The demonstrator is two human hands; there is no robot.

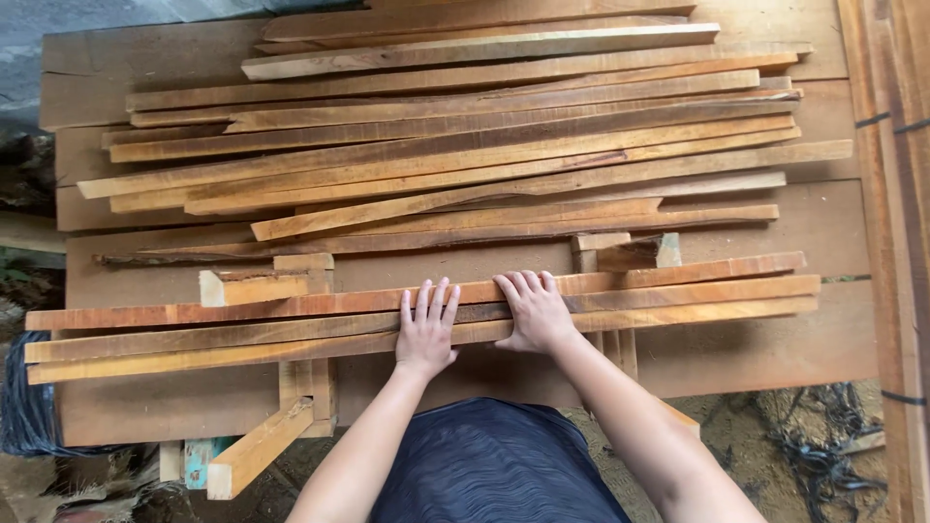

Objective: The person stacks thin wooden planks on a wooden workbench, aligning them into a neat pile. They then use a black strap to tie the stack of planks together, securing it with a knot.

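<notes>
Hands flat, fingers spread | left hand (426, 329) + right hand (533, 312) pressing near wood strips (242, 334) | tabletop (756, 358), more slats (465, 145) piled behind

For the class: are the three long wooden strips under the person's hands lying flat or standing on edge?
Flat. The three strips lie side by side on the workbench, broad faces up, with the left hand and right hand spread on them.

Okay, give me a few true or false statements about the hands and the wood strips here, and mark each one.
1. Both hands lie flat on the near bundle of wooden strips. True.
2. The left hand holds a hammer. False: it holds nothing, palm down on the strips.
3. The right hand sits beside the left one. True.
4. The larger pile of strips lies nearer the person than the hands. False: it lies farther away.
</notes>
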